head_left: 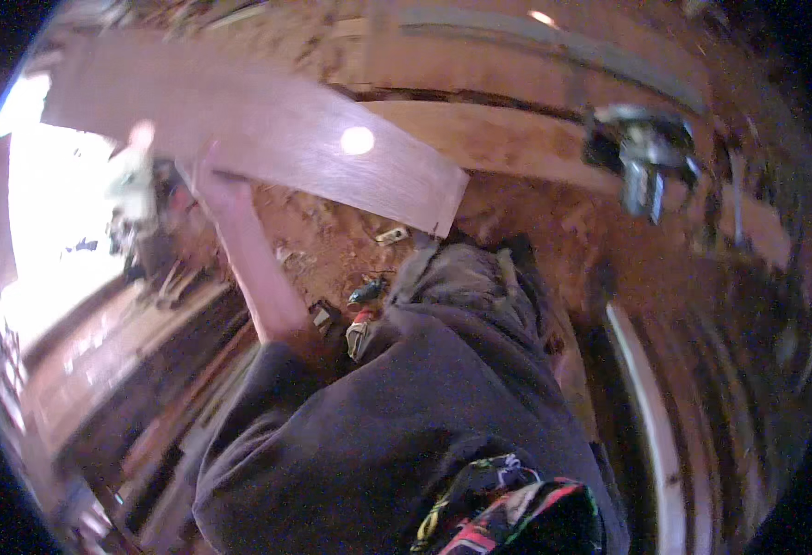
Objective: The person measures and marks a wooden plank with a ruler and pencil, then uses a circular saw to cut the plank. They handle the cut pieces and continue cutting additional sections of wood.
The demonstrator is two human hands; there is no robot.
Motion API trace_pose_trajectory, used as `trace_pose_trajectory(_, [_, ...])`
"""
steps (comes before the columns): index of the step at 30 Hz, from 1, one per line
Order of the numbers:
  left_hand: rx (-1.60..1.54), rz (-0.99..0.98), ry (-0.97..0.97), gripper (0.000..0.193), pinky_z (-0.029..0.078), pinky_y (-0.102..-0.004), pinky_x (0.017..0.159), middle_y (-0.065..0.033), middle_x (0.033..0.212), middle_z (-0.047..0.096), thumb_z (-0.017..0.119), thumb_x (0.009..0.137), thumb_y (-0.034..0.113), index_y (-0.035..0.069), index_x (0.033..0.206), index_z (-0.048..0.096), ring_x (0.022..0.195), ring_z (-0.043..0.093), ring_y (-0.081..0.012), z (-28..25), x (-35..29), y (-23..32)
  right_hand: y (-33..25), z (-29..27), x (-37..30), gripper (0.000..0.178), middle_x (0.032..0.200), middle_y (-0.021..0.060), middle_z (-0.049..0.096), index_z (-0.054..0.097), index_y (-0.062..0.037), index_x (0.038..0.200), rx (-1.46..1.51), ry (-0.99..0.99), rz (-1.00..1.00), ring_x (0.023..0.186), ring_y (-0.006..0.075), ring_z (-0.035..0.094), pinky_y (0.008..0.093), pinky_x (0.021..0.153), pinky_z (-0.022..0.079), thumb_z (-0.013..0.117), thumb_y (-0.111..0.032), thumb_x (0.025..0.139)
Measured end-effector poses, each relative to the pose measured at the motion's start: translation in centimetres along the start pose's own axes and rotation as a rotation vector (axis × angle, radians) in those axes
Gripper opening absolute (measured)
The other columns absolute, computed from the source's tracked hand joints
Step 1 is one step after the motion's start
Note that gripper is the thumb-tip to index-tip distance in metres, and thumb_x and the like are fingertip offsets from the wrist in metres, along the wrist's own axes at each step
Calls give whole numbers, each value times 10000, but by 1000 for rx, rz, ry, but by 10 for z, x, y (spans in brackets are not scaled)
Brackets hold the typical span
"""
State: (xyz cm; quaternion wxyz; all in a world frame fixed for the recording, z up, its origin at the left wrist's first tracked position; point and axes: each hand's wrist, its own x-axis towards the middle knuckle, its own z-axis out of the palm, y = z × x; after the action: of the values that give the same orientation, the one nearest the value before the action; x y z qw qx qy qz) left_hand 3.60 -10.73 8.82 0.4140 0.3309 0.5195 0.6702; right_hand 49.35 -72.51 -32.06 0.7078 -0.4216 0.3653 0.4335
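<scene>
The left hand (206,176) is clasping the near edge of the wooden board (281,125), fingers closed, above the dirt floor (281,211); the board is not yet lying released; the right hand is not showing.

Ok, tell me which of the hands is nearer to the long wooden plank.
Left. The left hand is at the wooden plank's near edge, holding it; the right hand cannot be made out in this view.
</scene>
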Motion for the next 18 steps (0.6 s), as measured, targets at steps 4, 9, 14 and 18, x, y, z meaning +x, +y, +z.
trace_pose_trajectory(4, [209,325,-386,790,549,-504,922,-174,1238,577,774,608,-36,45,1332,468,1120,602,-365,69,-1,80,2,43,14,238,751,46,618,635,-119,910,-111,110,-23,630,186,547,320,583,479,613,-352,953])
trace_pose_trajectory(9, [690,676,-661,787,541,-378,906,-98,1114,648,893,594,204,62,1278,530,1046,642,-237,123,0,73,4,87,36,252,778,48,625,637,-106,947,-214,115,-51,655,184,557,321,598,485,620,-358,950])
trace_pose_trajectory(14, [945,720,-1129,832,530,-457,912,-155,1222,640,810,601,345,102,1330,492,1120,621,-360,139,10,-5,10,120,47,274,805,51,632,639,-93,984,-255,88,-79,680,182,566,321,612,491,626,-364,947])
trace_pose_trajectory(18, [1177,589,-1376,957,493,-499,973,-137,1310,590,853,562,381,126,1394,454,1203,586,-344,161,-4,-83,8,129,43,294,827,52,637,640,-83,1014,-265,87,-127,700,180,574,322,623,496,631,-369,944])
